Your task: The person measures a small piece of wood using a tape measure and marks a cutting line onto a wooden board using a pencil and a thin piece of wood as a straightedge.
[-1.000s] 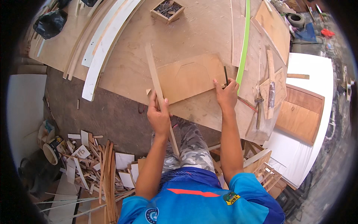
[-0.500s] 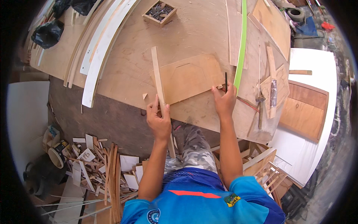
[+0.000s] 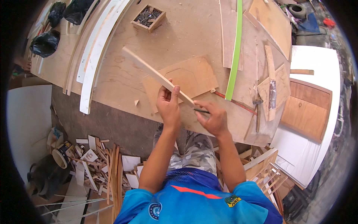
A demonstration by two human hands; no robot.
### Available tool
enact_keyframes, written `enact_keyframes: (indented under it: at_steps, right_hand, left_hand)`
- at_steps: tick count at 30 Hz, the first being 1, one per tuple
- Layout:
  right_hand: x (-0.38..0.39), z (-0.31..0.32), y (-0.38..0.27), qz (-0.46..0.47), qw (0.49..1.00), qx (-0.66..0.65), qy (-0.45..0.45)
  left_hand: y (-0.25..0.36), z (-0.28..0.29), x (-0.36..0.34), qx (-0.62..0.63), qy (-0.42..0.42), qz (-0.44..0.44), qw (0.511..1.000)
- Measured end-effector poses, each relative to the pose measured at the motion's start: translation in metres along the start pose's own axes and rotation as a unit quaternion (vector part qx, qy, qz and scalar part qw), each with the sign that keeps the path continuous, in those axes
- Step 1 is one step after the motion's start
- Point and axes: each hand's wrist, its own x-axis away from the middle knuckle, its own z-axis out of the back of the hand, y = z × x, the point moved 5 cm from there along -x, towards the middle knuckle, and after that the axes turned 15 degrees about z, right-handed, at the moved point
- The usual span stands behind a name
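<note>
The left hand (image 3: 168, 105) is gripping a thin wooden strip (image 3: 156, 75) near its lower end, angling it up and away over the workbench (image 3: 186, 33). The right hand (image 3: 213, 118) is pinching a dark pencil (image 3: 201, 111) against that end, seemingly to mark it. Beyond is lying a plywood panel (image 3: 194, 76), then a green strip (image 3: 235, 52) and a box of nails (image 3: 148, 16).

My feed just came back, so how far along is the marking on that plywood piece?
Done: a hexagon outline is drawn on the plywood piece. In hand: left hand holds the wooden strip, right hand a dark pencil. Left: the outline is uncut.
</note>
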Motion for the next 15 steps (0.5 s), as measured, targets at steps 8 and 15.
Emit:
enact_keyframes:
  at_steps: [8, 15]
  right_hand:
    - [-0.053, 0.032, 0.067, 0.092, 0.993, 0.072, -0.021]
    - [-0.068, 0.036, 0.091, 0.094, 0.992, 0.074, -0.039]
  left_hand:
    - [0.026, 0.021, -0.024, -0.366, 0.185, -0.173, 0.896]
    - [0.013, -0.011, -0.024, -0.484, 0.237, -0.3, 0.787]
